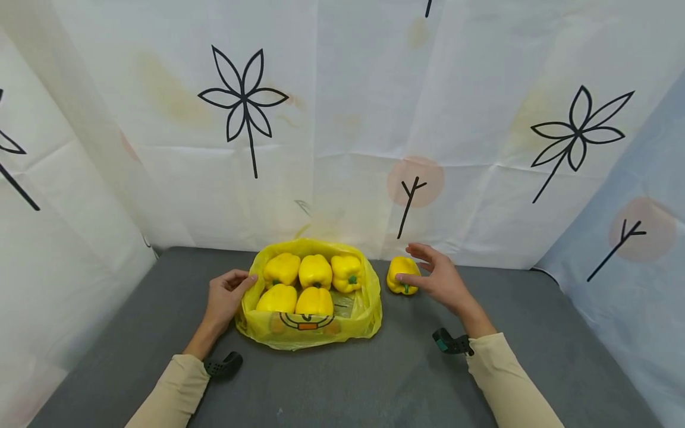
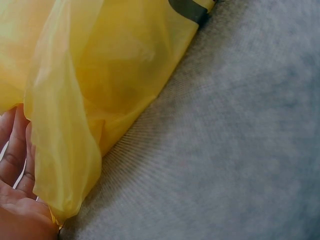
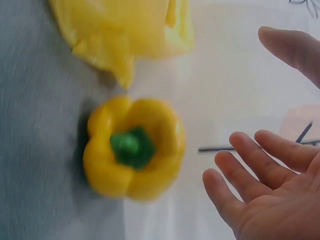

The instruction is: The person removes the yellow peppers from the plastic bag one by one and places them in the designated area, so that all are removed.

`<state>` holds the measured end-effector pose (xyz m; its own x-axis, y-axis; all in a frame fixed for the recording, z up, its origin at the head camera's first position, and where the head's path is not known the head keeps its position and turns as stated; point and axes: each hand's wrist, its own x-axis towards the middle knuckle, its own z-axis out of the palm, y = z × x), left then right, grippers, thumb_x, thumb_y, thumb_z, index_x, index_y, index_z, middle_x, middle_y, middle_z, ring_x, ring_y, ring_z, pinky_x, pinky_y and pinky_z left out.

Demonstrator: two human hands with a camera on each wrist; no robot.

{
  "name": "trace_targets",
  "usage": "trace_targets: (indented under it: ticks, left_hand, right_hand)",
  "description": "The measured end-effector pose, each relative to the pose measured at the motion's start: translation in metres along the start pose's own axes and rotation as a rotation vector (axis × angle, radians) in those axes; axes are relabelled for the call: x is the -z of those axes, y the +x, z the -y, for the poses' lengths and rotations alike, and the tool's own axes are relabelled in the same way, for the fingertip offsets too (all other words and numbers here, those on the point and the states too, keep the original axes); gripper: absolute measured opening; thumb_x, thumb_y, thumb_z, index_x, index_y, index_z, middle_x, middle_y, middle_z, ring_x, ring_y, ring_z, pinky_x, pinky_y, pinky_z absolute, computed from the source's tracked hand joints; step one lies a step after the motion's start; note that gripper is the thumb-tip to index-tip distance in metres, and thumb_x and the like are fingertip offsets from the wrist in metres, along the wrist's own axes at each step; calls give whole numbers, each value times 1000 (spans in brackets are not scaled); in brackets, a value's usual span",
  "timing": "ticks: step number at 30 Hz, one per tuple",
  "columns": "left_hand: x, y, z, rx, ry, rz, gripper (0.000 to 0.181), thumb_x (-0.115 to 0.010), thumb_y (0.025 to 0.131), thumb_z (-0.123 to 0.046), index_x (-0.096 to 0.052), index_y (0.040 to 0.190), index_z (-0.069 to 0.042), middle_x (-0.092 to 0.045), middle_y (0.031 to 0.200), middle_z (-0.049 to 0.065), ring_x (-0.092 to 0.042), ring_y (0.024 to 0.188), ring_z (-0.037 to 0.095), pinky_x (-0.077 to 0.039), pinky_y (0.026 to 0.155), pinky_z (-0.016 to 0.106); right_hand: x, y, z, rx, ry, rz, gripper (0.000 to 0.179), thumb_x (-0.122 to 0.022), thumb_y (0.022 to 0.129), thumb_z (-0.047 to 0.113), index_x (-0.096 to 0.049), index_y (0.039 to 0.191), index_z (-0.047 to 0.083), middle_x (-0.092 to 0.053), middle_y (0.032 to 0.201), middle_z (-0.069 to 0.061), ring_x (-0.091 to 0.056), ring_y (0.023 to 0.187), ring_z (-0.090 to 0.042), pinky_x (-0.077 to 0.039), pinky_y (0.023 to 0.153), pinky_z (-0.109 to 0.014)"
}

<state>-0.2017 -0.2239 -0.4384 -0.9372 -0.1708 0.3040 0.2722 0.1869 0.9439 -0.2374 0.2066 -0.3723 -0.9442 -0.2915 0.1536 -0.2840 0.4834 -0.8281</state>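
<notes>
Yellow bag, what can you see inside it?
Five yellow peppers sit inside the yellow bag, three at the back and two in front. The bag's front wall hides the lower parts of the front two; anything beneath the peppers is covered.

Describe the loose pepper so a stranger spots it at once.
On the grey table sits a yellow bag. Right of it, near the right hand, is the yellow pepper. Unlike the five peppers visible inside, it sits alone outside the bag.

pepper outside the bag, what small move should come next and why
Probably curl the right hand round the loose pepper: that hand is open near it, the left hand holds the yellow bag, and five peppers inside leave a gap.
</notes>
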Motion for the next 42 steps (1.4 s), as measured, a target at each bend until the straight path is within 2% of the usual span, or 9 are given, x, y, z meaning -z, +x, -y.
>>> trace_targets:
  ticks: [9,14,18,23,31,35,42]
  left_hand:
    - [0,2,-1,-8,-21,3,20,-69,97,-3,-68,101,16,-70,81,-1,-64,70,7,-54,63,19]
    - [0,1,0,-19,-10,3,20,-68,97,-3,-68,100,16,-71,82,1,-64,71,7,-54,64,20]
    - [0,1,1,-10,4,0,19,-68,97,-3,-69,100,16,-71,83,3,-64,71,7,-54,64,20]
    - [0,0,1,1,7,-1,19,-68,98,-4,-69,101,16,-70,82,-1,-64,71,6,-54,64,20]
    - [0,0,2,7,3,3,21,-68,98,-5,-69,101,15,-70,83,-1,-64,72,7,-54,64,20]
    - [0,0,1,4,9,6,21,-68,98,-5,-69,101,15,-71,83,1,-64,72,7,-54,64,20]
    - [0,0,1,-9,4,5,20,-68,98,-4,-68,101,16,-71,83,1,-64,71,7,-55,64,20]
  right_hand:
    - [-26,-2,20,81,83,41,72,-82,88,19,-47,149,2,-50,149,-19,-45,138,-40,-35,112,-58]
    - [-41,-2,28,108,145,79,72,-83,87,19,-49,148,4,-52,147,-17,-47,137,-38,-35,112,-58]
    - [-53,-1,34,118,201,118,70,-82,88,16,-48,148,1,-51,147,-21,-46,137,-40,-34,113,-57]
    - [-67,1,40,139,239,166,70,-80,89,15,-45,148,-4,-50,145,-25,-47,135,-42,-37,111,-56]
    - [-87,7,42,137,166,225,68,-80,90,20,-49,146,-2,-55,143,-18,-52,130,-41,-40,108,-57]
    - [-96,10,44,135,135,257,67,-80,91,21,-49,146,-3,-54,143,-19,-53,129,-39,-42,106,-57]
    - [-106,15,47,97,84,279,72,-82,89,25,-49,147,-1,-55,143,-15,-55,126,-36,-46,104,-53]
